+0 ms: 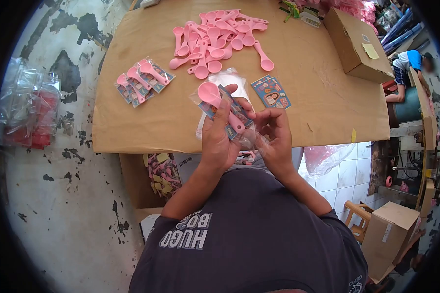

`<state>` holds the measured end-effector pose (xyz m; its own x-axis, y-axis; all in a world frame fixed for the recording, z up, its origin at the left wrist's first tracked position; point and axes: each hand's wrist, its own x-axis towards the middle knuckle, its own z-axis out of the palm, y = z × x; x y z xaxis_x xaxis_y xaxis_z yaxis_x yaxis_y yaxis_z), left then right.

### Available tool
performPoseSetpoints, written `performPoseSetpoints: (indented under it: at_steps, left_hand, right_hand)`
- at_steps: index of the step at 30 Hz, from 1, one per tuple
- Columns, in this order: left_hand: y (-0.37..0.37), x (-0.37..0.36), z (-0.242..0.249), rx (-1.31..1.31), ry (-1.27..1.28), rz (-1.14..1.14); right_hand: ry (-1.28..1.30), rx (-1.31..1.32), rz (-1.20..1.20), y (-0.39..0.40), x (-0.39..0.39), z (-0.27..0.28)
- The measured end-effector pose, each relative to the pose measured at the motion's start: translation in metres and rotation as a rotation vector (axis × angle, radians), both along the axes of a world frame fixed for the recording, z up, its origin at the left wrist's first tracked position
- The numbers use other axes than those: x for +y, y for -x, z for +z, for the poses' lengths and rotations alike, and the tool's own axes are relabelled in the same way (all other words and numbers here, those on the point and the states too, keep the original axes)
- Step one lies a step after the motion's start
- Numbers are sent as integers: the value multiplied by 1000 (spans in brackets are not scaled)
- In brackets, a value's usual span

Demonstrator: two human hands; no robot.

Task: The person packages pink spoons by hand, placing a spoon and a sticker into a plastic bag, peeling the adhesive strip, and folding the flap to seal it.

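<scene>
My left hand [216, 142] is closed around a clear plastic bag [248, 138] that holds a pink measuring spoon [209, 93] and a blue printed card [231, 131]. The spoon's bowl points away from me and its handle end towards me. At the bag's near right end, my right hand [277, 141] has thumb and fingers pinched on the plastic. Under and beyond my hands lies a stack of clear bags [228, 79]. Blue printed cards [274, 94] rest right of it. Several finished-looking packs [141, 80], each with a pink spoon and card, overlap on the left.
A large heap of pink spoons [213, 36] covers the table's [318, 115] far middle. A cardboard box [355, 46] stands at the right edge. Beyond it another person [407, 66] bends over. Below the table, at left, an open carton holds pink and yellow pieces [162, 176].
</scene>
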<state>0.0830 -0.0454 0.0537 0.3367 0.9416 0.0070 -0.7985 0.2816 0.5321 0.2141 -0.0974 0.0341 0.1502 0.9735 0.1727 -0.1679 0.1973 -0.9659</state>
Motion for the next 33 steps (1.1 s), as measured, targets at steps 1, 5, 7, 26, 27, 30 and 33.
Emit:
performPoseSetpoints:
  at_steps: [1, 5, 7, 26, 27, 30, 33]
  left_hand:
    - [2, 1, 0, 11, -8, -2]
    - [14, 5, 0, 77, 24, -2]
    - [18, 10, 8, 84, 68, 6]
    - [18, 1, 13, 266, -65, -194]
    - [19, 1, 13, 263, -65, -201]
    - [20, -4, 13, 441, -268, -228]
    - [19, -8, 14, 626, -295, -210]
  right_hand:
    - [-98, -173, -101, 0, 0, 7]
    - [-532, -692, -192, -17, 4, 12]
    - [-488, -638, -152, -22, -1, 20]
    - [-344, -282, 22, -40, 16, 35]
    - [-342, -286, 16, -38, 13, 38]
    - [-66, -200, 53, -36, 6, 41]
    - [68, -193, 145, -33, 1, 40]
